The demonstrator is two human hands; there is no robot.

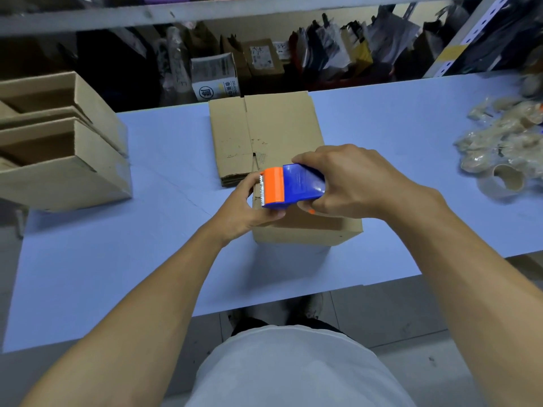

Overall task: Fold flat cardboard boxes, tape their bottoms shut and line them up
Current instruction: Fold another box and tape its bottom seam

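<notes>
A pale blue surface [88, 274] fills most of the view, with cluttered shelving [264, 13] behind it. At its left edge stand 2 finished boxes [67, 160], side by side and touching, openings turned toward the left. A stack of flat boxes [264, 133] lies at the middle of the far side. Just in front of it, nearest the person, stands the folded box [305, 227] now being worked, apparently bottom up, though the hands cover most of its top. A heap of used tape cores and crumpled tape [505, 148] sits at the far right, well apart.

The tape dispenser [293, 186], blue with an orange toothed head, rests over the box top. The right hand [352, 180] wraps round its blue body, fingers curled in a firm grip. The left hand [249, 210] pinches at the toothed end with thumb and fingers, probably drawing out or pressing down the tape end; the tape itself cannot be made out.

The box looks light and fairly stiff, yet empty and hollow, so it will likely slide or buckle under a hard push; holding it by a side wall or corner seems best. The teeth are sharp, so fingers belong beside them, not on them.

A white carton [214, 77] on the shelf carries printed characters, too blurred to read with confidence.
</notes>
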